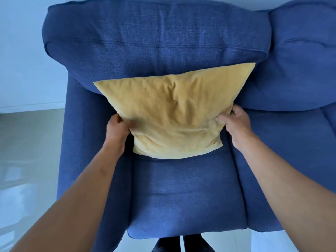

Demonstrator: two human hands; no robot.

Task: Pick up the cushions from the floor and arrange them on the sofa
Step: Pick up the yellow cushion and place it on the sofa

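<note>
A yellow cushion (172, 113) stood propped on a blue sofa (181, 193), its lower edge on the seat and its upper part leaning against the back cushion (154, 39). It sat slightly askew, the upper right corner raised higher than the upper left, with creases running down the middle of its face.

A person standing in front of the sofa held the cushion from both sides. The left hand (116, 130) was closed on the cushion's lower left edge, thumb on the front and fingers tucked behind the fabric. The right hand (234, 120) gripped the lower right edge in the same way, thumb pressed against the front. Both bare forearms reached in from the bottom corners of the view.

The cushion occupied the leftmost seat, beside the padded armrest (81, 142). A second back cushion (300, 60) lay to the right, touching the first. Pale floor (27, 160) showed to the left of the sofa, beneath a white wall (21, 51). The person's dark shoes (181, 242) appeared at the sofa's front edge.
</note>
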